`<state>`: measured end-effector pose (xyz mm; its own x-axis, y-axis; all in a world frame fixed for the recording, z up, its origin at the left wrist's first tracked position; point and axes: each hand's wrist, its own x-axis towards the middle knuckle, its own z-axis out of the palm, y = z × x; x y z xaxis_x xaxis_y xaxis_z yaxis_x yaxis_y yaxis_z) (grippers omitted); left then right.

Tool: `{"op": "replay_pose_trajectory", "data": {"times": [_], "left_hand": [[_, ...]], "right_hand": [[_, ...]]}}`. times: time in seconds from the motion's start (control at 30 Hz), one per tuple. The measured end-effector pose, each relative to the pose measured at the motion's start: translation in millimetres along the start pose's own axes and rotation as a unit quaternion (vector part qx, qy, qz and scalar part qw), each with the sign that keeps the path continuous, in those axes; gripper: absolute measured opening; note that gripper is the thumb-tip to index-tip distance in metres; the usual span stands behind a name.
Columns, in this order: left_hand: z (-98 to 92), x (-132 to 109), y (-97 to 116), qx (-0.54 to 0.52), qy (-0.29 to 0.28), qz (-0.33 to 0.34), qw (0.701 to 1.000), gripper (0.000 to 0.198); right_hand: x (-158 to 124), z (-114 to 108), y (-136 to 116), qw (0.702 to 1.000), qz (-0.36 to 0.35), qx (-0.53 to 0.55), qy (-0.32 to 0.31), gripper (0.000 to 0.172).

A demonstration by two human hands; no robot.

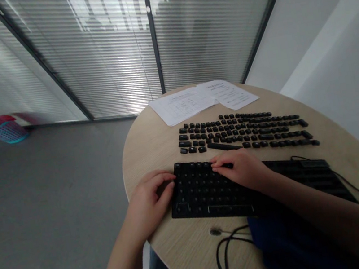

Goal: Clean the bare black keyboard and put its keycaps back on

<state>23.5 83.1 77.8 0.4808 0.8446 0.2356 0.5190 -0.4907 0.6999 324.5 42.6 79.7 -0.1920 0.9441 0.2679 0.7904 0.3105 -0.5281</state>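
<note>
A black keyboard base [205,191] with its keycaps stripped off lies near the front of a round wooden table [153,138]. My left hand [150,198] curls against the base's left edge, fingers bent round the upper left corner. My right hand [242,167] rests on the top row of the base, fingers pressed together in a pinch; what they hold, if anything, is hidden. Several loose black keycaps [244,133] lie in keyboard-like rows just beyond the base.
Two printed paper sheets [201,99] lie at the table's far edge. A black cable [226,247] loops at the front, beside a dark blue cloth [285,245]. Glass walls with blinds stand behind; a red and blue basket [3,129] sits on the floor, far left.
</note>
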Motion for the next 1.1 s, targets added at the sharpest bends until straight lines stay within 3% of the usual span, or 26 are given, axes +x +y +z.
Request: {"op": "replay_pose_trajectory", "data": {"times": [0.1,0.2,0.4,0.57,0.67,0.77,0.83,0.87,0.97,1.0,1.1], "left_hand": [[0.1,1,1,0.002,0.005,0.000,1.000,0.024],[0.0,1,1,0.001,0.010,0.000,1.000,0.025],[0.8,4,-4,0.014,0.005,-0.007,1.000,0.034],[-0.3,12,-11,0.045,0.009,-0.019,0.999,0.044],[-1.5,15,-9,0.059,0.007,-0.025,0.998,0.044],[-0.6,15,-7,0.064,0.023,-0.014,0.998,0.039],[1.1,14,-11,0.061,0.030,-0.010,0.998,0.037],[2.0,14,-15,0.058,0.030,-0.013,0.998,0.038],[4.3,14,-32,0.062,0.020,-0.027,0.998,0.042],[4.7,14,-37,0.065,0.019,-0.029,0.997,0.044],[4.6,15,-42,0.071,0.017,-0.029,0.997,0.046]], "right_hand": [[1,-1,1,1.000,-0.016,0.019,0.012,0.014],[5,-18,-6,0.996,-0.048,0.017,0.070,0.013],[3,-99,-42,0.975,-0.055,-0.002,0.216,0.011],[-11,-155,-69,0.925,-0.080,0.030,0.371,0.013],[-15,-174,-85,0.881,-0.132,0.013,0.453,0.013],[-18,-185,-100,0.854,-0.168,0.008,0.493,0.031],[-26,-190,-104,0.858,-0.175,0.023,0.483,0.032],[-33,-193,-103,0.876,-0.162,0.020,0.454,0.026],[-64,-200,-89,0.952,-0.072,-0.067,0.291,0.005],[-77,-202,-81,0.966,-0.039,-0.098,0.237,0.006],[-124,-198,-50,0.976,0.035,-0.129,0.170,0.009]]}}
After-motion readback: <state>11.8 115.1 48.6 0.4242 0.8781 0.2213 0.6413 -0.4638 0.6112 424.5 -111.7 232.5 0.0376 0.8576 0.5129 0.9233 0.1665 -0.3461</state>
